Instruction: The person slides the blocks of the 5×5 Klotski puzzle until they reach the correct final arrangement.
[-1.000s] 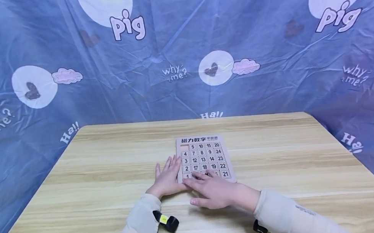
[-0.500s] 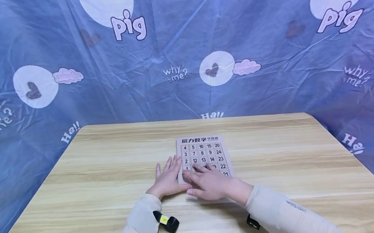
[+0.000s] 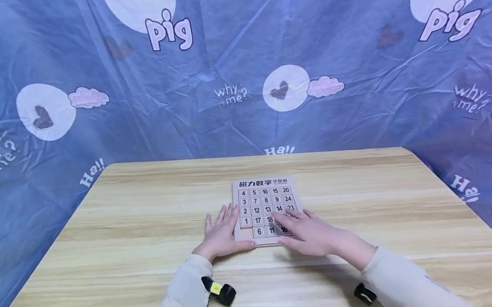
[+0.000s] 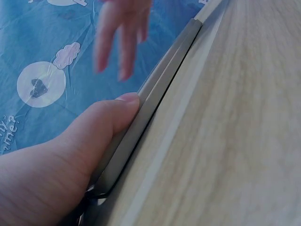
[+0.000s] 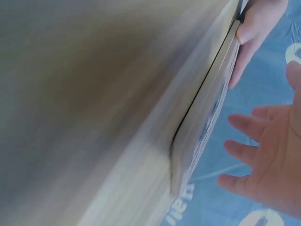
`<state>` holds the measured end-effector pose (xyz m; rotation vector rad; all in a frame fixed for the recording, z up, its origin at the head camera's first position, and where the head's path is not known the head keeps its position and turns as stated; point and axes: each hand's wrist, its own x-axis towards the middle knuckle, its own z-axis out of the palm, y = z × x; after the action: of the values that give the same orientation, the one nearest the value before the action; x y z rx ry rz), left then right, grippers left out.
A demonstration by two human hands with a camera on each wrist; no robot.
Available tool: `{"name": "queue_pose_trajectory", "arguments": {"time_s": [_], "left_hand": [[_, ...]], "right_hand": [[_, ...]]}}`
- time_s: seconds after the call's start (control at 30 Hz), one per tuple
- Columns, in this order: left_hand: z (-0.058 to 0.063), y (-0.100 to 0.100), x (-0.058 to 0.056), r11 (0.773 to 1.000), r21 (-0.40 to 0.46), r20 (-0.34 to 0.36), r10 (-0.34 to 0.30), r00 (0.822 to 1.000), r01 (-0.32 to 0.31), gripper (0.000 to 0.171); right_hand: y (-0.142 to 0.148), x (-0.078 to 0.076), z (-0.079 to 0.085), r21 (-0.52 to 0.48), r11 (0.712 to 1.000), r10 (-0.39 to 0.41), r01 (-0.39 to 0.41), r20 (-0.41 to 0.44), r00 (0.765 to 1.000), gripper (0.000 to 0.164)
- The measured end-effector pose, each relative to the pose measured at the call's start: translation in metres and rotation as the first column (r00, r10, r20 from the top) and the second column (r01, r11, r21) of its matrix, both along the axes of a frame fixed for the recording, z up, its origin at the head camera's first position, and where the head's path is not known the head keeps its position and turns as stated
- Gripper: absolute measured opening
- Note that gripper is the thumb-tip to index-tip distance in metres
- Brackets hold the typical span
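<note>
A number sliding puzzle (image 3: 264, 182) lies flat on the wooden table, its tiles numbered in black on a pale board. Its bare cell is at the lower left, below tile 1 (image 3: 246, 221). My left hand (image 3: 220, 237) rests along the left edge with fingers straight and spread. Its thumb (image 4: 117, 110) presses the near edge. Over the lower right part, my right hand (image 3: 312, 234) is spread with nothing held and covers several tiles; the right wrist view shows its fingers (image 5: 242, 151) apart from the board.
A wood-grain table (image 3: 122, 223) extends around the puzzle. Behind it hangs a blue printed cloth (image 3: 223, 34). Black wrist cameras are strapped at the left sleeve (image 3: 177, 293) and the right sleeve (image 3: 406, 282).
The left column of tiles has slid up one cell, so the gap went from upper left to lower left. My right hand then moved right. The left hand stayed put.
</note>
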<state>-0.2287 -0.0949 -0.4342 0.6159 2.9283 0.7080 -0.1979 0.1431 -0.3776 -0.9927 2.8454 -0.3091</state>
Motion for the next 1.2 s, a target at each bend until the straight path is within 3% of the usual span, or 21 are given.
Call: {"name": "queue_pose_trajectory", "arguments": {"time_s": [0.3,0.67,0.83,0.97,1.2], "left_hand": [[0.003,-0.001,0.001,1.000,0.002,0.011,0.002,1.000,-0.002,0.108],[0.003,-0.002,0.001,1.000,-0.005,0.009,0.003,1.000,-0.003,0.108],[0.003,-0.003,0.001,1.000,-0.009,0.005,0.009,1.000,-0.009,0.108],[0.002,-0.001,0.000,1.000,-0.007,0.006,0.001,1.000,-0.001,0.108],[0.002,0.000,-0.001,1.000,-0.013,0.015,-0.004,1.000,0.004,0.109]], "right_hand": [[0.035,0.022,-0.009,-0.029,1.000,-0.005,0.005,-0.008,1.000,0.062],[0.021,0.016,-0.016,-0.045,0.997,0.056,-0.058,-0.034,0.998,0.059],[0.011,0.004,-0.010,-0.034,0.998,0.047,-0.045,0.045,0.998,0.061],[0.006,-0.014,-0.004,-0.063,0.998,0.030,-0.023,0.108,0.994,0.061],[0.007,-0.059,-0.007,-0.038,0.989,-0.139,0.142,0.065,0.988,0.063]]}}
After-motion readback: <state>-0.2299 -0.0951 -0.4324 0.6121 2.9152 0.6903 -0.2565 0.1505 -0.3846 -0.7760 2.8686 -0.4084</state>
